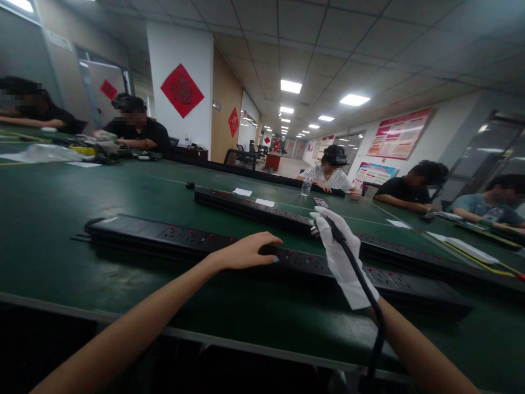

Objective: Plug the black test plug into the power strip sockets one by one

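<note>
A long black power strip (pixel 139 232) with sockets and small red switches lies across the green table in front of me. Bare, my left hand (pixel 244 250) lies over its middle, fingers curved over the top and thumb on the near side. My right hand (pixel 338 241), in a white glove, is closed around the end of a black power cord (pixel 361 279) just above the strip. From there the cord runs down along my right forearm. The cord's plug is mostly hidden by the gloved fingers. Behind, a second black power strip (pixel 221 201) lies roughly parallel.
White paper slips (pixel 264 202), a phone (pixel 320 202) and a water bottle (pixel 306 185) are beyond the far strip. Several people sit around the table (pixel 123 295). At the back left is a pile with clear plastic (pixel 53 153); a white power strip (pixel 471 250) is at right.
</note>
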`<state>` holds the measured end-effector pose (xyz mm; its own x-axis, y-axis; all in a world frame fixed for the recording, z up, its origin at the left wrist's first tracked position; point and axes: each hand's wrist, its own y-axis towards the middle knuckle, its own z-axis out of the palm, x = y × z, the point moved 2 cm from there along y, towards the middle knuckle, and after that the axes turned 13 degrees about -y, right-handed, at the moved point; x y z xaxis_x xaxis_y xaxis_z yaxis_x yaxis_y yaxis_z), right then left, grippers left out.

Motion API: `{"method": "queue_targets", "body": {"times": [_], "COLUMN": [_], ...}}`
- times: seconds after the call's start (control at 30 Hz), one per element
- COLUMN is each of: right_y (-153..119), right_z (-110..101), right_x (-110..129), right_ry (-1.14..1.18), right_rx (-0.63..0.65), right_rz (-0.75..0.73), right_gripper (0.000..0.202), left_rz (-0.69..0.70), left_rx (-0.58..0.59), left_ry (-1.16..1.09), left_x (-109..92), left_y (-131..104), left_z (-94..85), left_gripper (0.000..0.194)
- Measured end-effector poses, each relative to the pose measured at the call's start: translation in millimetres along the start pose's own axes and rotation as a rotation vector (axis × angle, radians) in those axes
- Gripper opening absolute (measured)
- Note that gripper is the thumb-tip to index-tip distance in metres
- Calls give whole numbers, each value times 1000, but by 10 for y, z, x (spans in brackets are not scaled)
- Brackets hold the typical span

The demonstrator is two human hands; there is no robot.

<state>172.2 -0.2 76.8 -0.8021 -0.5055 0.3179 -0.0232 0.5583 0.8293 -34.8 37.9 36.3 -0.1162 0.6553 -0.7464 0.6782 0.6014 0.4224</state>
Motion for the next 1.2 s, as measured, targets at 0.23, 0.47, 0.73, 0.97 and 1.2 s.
{"method": "queue_targets", "body": {"times": [0.23, 0.47, 0.73, 0.97, 1.2], "right_y": [18, -101, -341, -440, -482], "right_z": [402, 504, 538, 547, 531], "right_x": [148, 413, 213, 100, 84], "right_ry": [-393, -778, -587, -447, -414], "right_rx": [635, 569, 380, 375, 366], "right_rz": [-247, -374, -422, -426, -391], "right_gripper": [32, 37, 37, 42, 45], "left_rz": [-27, 86, 141, -166, -182], "left_rx": [-37, -40, -90, 117, 176], "left_ry": [382, 554, 530, 639, 727], "left_x": [200, 250, 292, 145, 60], "left_y": [-56, -51, -64, -38, -24], "left_z": [-53, -7, 4, 20, 34], "left_gripper": [59, 53, 47, 65, 69]}}
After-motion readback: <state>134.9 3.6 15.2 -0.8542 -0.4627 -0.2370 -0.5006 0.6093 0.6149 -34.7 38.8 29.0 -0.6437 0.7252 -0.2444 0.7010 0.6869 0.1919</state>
